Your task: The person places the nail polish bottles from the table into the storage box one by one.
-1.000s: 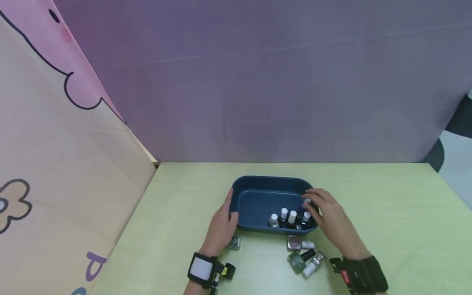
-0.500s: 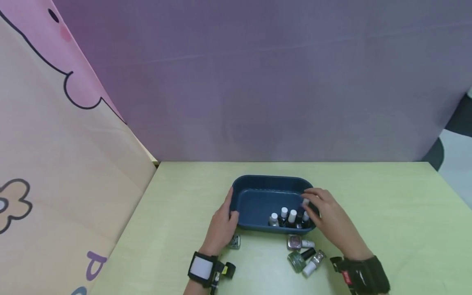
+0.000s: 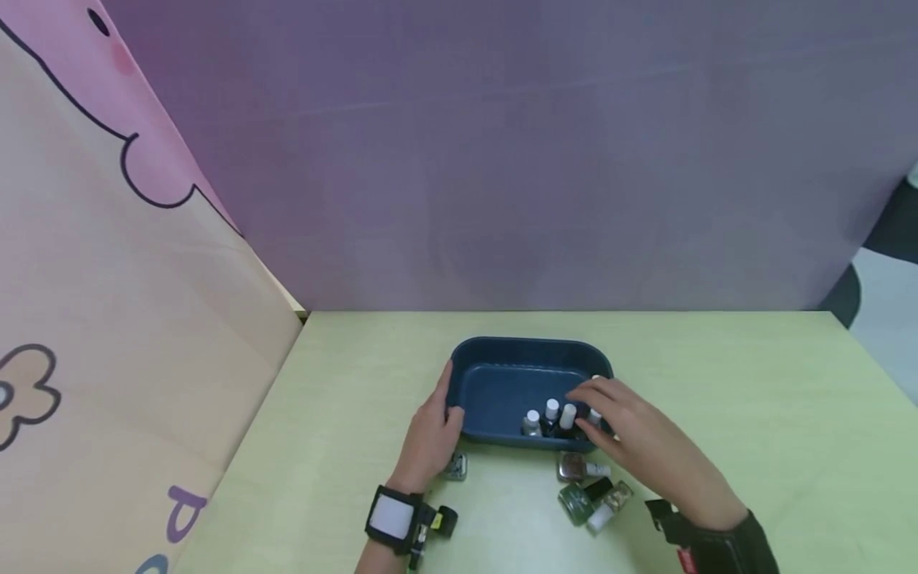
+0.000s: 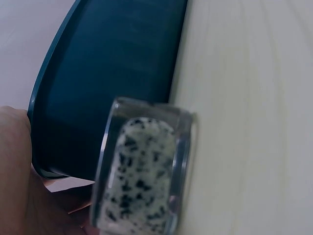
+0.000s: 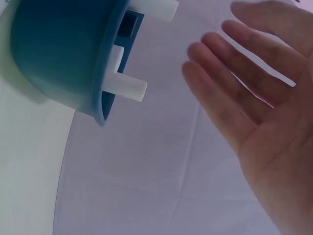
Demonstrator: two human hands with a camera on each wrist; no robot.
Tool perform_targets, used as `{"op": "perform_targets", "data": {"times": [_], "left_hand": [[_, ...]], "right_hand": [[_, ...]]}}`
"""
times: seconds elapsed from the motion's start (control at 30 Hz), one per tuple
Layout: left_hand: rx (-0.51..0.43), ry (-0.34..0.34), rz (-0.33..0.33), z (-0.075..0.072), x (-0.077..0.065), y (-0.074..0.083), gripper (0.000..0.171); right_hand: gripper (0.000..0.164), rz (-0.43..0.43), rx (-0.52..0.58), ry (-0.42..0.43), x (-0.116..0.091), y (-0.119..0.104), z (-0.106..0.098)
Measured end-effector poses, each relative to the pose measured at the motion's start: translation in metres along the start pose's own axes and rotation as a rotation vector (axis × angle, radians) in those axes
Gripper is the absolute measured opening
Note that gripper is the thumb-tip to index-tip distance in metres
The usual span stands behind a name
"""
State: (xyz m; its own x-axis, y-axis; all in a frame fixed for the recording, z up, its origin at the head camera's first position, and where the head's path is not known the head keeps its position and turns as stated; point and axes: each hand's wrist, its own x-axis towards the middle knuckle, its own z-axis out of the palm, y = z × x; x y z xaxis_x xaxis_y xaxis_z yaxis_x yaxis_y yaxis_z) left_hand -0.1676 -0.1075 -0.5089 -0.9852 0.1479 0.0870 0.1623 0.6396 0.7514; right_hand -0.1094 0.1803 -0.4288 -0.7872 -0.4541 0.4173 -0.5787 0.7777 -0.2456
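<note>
The left hand (image 3: 428, 437) holds the left end of the blue tray (image 3: 502, 391) on the worktop (image 3: 358, 391). The empty right hand (image 3: 631, 418), thumb and fingers apart, is near nail polish bottles (image 3: 551, 410) at the tray's near right.

In the head view, some of the bottles (image 3: 551, 410) at the tray's (image 3: 502, 391) right end are screened by the right hand (image 3: 624, 418), and their bases are hidden by the near wall. The speckled bottle (image 4: 142, 166) is partly covered by the left hand (image 3: 430, 430) — in the left wrist view, it is blurred and cropped below. The right wristband (image 3: 724, 550) is cut off by the bottom edge.
</note>
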Motion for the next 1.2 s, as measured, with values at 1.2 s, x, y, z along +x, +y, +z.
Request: {"op": "perform_targets", "data": {"times": [1.2], "left_hand": [[-0.01, -0.001, 0.005, -0.002, 0.0, 0.001, 0.073]], "right_hand": [[0.006, 0.199, 0.141, -0.44, -0.02, 0.003, -0.002]]}}
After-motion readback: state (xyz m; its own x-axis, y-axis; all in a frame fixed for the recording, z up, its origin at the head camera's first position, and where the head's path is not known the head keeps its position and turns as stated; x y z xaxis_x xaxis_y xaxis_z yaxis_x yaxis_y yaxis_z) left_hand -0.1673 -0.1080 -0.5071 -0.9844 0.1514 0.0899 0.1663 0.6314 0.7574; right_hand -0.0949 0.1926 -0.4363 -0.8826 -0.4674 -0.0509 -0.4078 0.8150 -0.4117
